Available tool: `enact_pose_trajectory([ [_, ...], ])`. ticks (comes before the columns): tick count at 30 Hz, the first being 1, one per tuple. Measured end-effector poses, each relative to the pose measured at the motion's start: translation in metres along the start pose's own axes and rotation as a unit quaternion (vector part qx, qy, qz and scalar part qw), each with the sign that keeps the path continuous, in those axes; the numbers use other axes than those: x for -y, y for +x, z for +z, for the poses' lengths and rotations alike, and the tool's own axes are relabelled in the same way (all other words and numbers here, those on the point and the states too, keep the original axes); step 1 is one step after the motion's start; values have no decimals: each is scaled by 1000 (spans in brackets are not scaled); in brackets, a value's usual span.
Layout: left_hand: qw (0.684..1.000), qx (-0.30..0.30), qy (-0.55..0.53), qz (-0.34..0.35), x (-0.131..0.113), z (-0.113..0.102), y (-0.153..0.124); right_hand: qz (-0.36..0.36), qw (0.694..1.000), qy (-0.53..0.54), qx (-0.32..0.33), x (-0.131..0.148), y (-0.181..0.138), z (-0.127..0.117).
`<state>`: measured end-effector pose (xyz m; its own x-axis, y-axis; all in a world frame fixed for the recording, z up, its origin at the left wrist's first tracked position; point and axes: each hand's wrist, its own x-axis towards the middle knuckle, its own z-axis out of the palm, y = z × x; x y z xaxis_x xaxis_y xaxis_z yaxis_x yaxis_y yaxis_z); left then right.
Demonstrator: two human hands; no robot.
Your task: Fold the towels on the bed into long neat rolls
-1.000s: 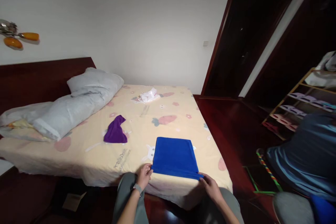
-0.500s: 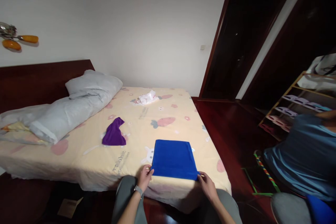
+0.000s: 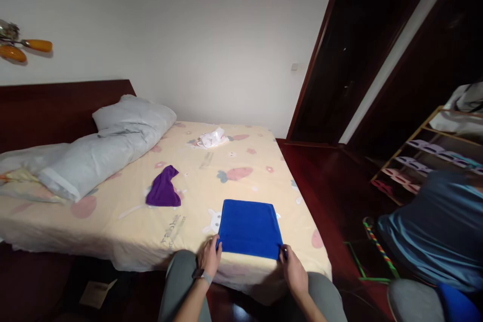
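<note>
Bed (image 3: 204,186), pale yellow, printed with carrots, flowers and a rabbit; is filling the middle of the view.

Door (image 3: 339,70), dark, brown-framed; is standing beyond the far right corner of the bed.

Headboard (image 3: 64,110), dark red-brown; is rising at the left end.

Quilt (image 3: 105,156), grey-white; is lying bunched in front of the headboard.

Person in a blue shirt (image 3: 433,231); is showing at the right edge, partly out of view, near the rack.

Rack (image 3: 408,142), wooden; is holding rows of slippers (image 3: 433,148), lilac above, pink and red below.

Blue cloth (image 3: 250,226), one, squared; is lying flat on the bed at its near edge, spreading between the two hands.

Left hand (image 3: 211,256), bare; its fingers are closing in a pinch on the near left corner of the blue cloth.

Right hand (image 3: 294,266), bare; its fingers are pinching the near right corner, thumb and forefinger meeting over the fabric.

Purple cloth (image 3: 165,191), one, roughly triangular; is lying well left of the blue cloth.

White bundle (image 3: 212,138), crumpled, material unclear; is resting farther back on the bed.

Wristwatch (image 3: 202,275), grey band; is circling the left wrist.
</note>
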<state>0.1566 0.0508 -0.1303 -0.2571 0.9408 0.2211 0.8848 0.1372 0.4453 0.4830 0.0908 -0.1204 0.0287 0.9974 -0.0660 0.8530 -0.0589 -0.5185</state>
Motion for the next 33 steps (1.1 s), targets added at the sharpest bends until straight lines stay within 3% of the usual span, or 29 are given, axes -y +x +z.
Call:
enact_pose_trajectory([
  [6,995,-24,98,-5,-16,-7,0,5,995,-100,6,10,7,-9],
  [11,991,-41,126,-10,-17,-5,-1,-38,965,-248,-70,15,7,-13],
  [13,991,-41,122,34,-17,-4,-2,-58,959,-255,-111,15,7,-11],
  [16,983,-26,93,159,-26,0,-7,-130,964,-183,-145,16,3,-3],
  [20,947,52,40,314,-50,14,-18,-297,944,-85,-113,25,-9,24],
  [23,944,88,18,316,-61,24,-26,-368,922,-95,-72,34,-18,45],
  [26,948,103,5,302,-62,30,-27,-374,918,-117,-57,33,-19,54],
  [33,952,74,78,285,-34,27,-19,-356,921,-135,-85,-4,-7,44],
])
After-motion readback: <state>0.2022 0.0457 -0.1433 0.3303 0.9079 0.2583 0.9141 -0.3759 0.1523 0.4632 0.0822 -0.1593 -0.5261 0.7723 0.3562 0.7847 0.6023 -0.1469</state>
